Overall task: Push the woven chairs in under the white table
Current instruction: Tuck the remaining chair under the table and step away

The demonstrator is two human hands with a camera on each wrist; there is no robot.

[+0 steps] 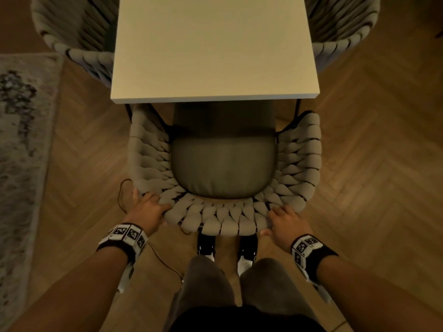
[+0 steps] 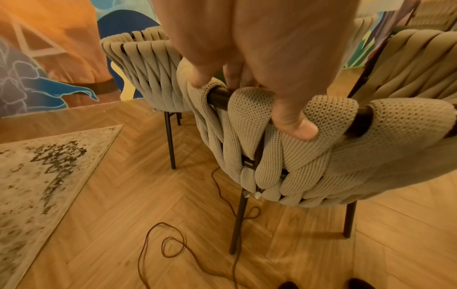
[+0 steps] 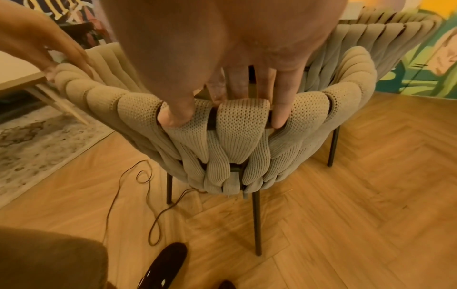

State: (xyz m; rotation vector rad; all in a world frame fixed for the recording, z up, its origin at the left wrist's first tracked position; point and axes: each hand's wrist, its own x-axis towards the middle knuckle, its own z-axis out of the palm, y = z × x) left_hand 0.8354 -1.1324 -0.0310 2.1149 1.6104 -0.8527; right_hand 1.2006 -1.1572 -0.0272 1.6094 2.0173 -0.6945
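A beige woven chair (image 1: 297, 161) with a grey seat cushion (image 1: 223, 164) stands at the near end of the white table (image 1: 213, 49), its seat front just under the table edge. My left hand (image 1: 149, 206) grips the top rail of the chair's back at its left, fingers curled over the weave (image 2: 247, 109). My right hand (image 1: 285, 218) grips the same rail at the right, fingers hooked over the woven bands (image 3: 242, 121). Two more woven chairs, one at the table's left (image 1: 76, 37) and one at its right (image 1: 342, 27), sit at the table's sides.
A patterned rug (image 1: 21, 149) lies on the herringbone wood floor (image 1: 374, 152) at the left. A thin dark cord (image 2: 173, 246) loops on the floor by the chair's left rear leg (image 2: 238, 221). My shoes (image 1: 227, 248) stand right behind the chair.
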